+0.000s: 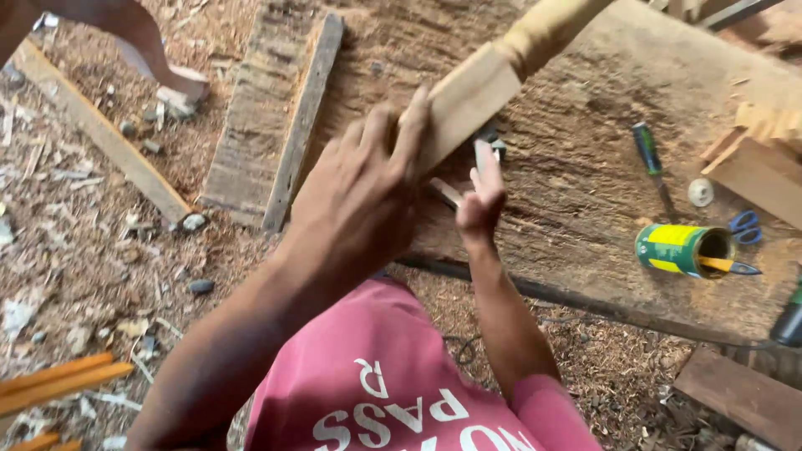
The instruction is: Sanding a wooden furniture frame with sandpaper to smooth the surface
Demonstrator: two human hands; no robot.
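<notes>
Underneath all, a broad rough-sawn workbench slab point(585, 167), fibrous and dusty, scored with coarse saw marks. Lying across it, tilted up toward the top edge, a turned wooden leg point(493, 75): square-sectioned and pale at the lower end, rounded and yellowish higher up. Left hand point(359, 192) spread over the squared end, fingers curled across its face, pressing it down. Right hand point(482, 200) just beside and below, loosely closed round a slim metal tool point(484, 150); kind of tool not clear, partly hidden behind the leg.

Risk, judged from this: only one hand steadying a piece propped at a slant, so a hard push could roll or skid it on the sawdust. Tool edge close to the left fingers; a slip could cut them or gouge the wood.

Further right, a green-and-yellow tin can point(681, 249) on its side with a pencil poking out, a green-handled screwdriver point(650, 154), blue scissor handles point(743, 227). Below, wood shavings point(83, 250) thick over the ground.
</notes>
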